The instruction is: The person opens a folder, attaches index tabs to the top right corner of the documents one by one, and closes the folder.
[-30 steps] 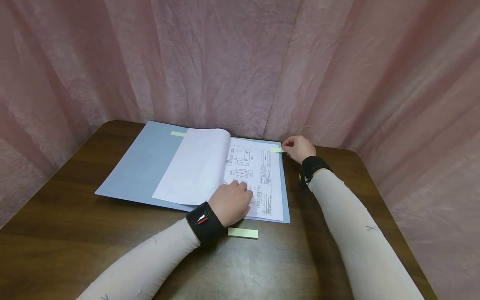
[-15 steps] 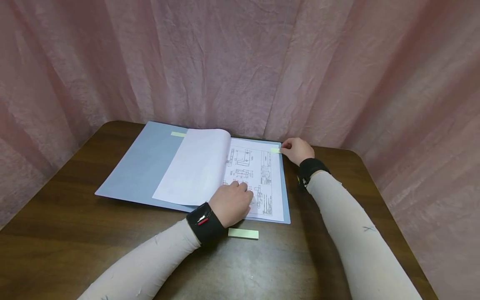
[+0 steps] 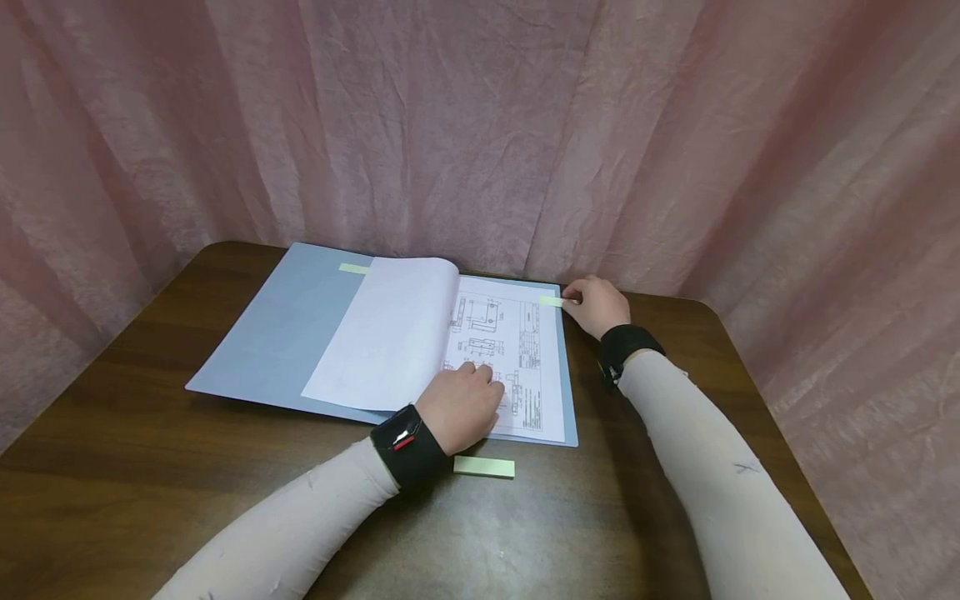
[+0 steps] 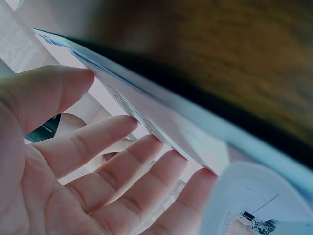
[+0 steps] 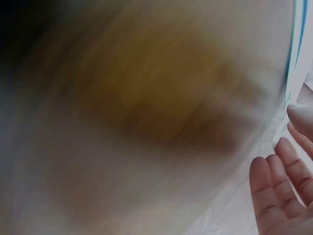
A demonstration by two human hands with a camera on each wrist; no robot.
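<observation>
Right hand (image 3: 597, 304) pinches the flag (image 3: 551, 301): light, flimsy, adhesive; hold its free end. Left hand (image 3: 459, 408), fingers flat, presses the page (image 3: 525, 350).

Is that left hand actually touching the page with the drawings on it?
Touching. In the head view the left hand lies flat on the printed page, fingers over the drawings; the left wrist view shows straight fingers against the paper.

A pale blue folder (image 3: 277, 333) holds white pages (image 3: 390, 333) with black line drawings; pale green sticky notes (image 3: 483, 467) lie on a dark brown wooden table (image 3: 150, 467); the curtain (image 3: 480, 125) is pink.
</observation>
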